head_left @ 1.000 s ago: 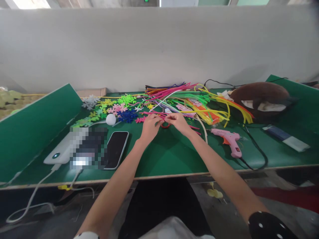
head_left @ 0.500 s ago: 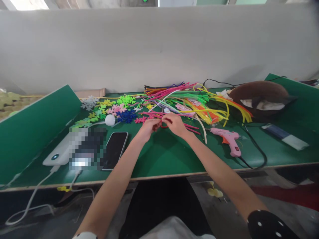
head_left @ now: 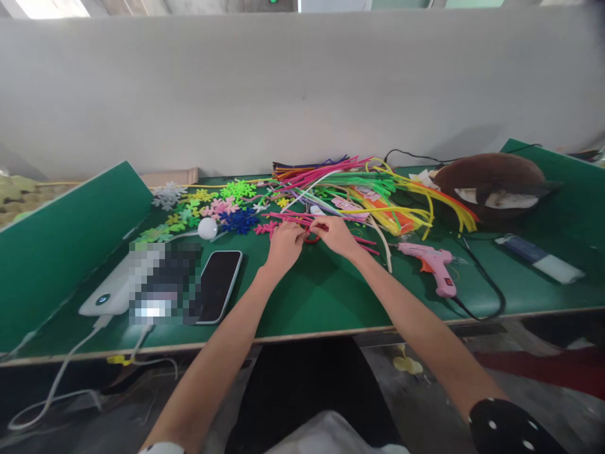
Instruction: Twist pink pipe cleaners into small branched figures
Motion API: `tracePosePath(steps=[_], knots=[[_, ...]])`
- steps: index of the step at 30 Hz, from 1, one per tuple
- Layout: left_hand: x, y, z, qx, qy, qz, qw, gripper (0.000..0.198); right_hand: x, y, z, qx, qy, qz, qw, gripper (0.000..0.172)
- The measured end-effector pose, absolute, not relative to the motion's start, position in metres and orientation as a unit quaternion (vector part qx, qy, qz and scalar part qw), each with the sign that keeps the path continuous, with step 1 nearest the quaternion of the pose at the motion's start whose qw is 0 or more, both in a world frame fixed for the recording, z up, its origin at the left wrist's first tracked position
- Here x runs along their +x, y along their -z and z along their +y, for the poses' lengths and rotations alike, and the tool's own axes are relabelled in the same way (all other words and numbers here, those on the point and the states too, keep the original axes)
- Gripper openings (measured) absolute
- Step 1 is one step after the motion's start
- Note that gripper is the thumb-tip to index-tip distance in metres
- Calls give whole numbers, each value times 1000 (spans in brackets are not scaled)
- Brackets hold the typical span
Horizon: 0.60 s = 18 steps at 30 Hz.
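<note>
My left hand and my right hand meet over the middle of the green table, fingers pinched together. Between them they hold a red pipe cleaner bent into a small loop. Just behind the hands lies a loose bundle of pink pipe cleaners. A bigger heap of pink, green, yellow and orange pipe cleaners spreads across the back of the table.
Coloured foam snowflake shapes and a white ball lie at the back left. A phone and a white power bank sit front left. A pink glue gun with a black cord lies right, near a brown object and a blue-white tube.
Both hands stay together on the red loop and shift only slightly; the fingers work the loop between them. Nothing else on the table has moved.
</note>
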<state>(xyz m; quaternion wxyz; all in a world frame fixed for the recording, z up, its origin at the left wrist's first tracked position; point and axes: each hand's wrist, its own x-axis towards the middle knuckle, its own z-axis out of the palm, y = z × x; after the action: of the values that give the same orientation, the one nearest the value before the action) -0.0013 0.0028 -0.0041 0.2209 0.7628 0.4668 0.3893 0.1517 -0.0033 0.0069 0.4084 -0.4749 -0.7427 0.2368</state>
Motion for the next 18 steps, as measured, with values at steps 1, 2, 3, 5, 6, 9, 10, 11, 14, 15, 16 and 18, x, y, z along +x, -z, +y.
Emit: tracePosePath(steps=[1, 2, 3, 5, 6, 9, 10, 11, 14, 15, 16, 18], knots=[[-1, 3, 3, 734, -389, 475, 290, 23, 152, -6, -3, -464, -233, -750, 409, 14], [-2, 2, 3, 692, -384, 482, 377, 23, 151, -5, -2, -451, -231, -756, 414, 14], [-2, 0, 4, 635, -376, 482, 473, 22, 151, -4, -2, -438, -230, -760, 421, 14], [-5, -3, 4, 501, -353, 451, 649, 21, 150, -3, -1, -416, -228, -762, 440, 14], [-6, -4, 3, 442, -344, 427, 710, 20, 149, -3, -1, -408, -225, -762, 450, 14], [-7, -7, 2, 383, -338, 397, 762, 18, 149, -2, -1, -405, -217, -752, 472, 13], [-6, -7, 1, 408, -347, 410, 738, 17, 149, -1, -1, -410, -217, -746, 477, 13], [-5, -7, 1, 451, -365, 428, 693, 16, 149, -1, -1, -418, -217, -739, 482, 12], [-1, -5, 0, 626, -441, 458, 451, 14, 151, -1, 0, -445, -231, -714, 489, 12], [-1, -3, 0, 675, -453, 456, 361, 21, 152, 0, 1, -453, -241, -706, 488, 12], [-1, -1, 0, 714, -452, 452, 284, 27, 152, 0, 1, -460, -252, -699, 486, 12], [-1, 3, 0, 763, -427, 452, 175, 26, 152, -1, 1, -471, -270, -689, 480, 12]])
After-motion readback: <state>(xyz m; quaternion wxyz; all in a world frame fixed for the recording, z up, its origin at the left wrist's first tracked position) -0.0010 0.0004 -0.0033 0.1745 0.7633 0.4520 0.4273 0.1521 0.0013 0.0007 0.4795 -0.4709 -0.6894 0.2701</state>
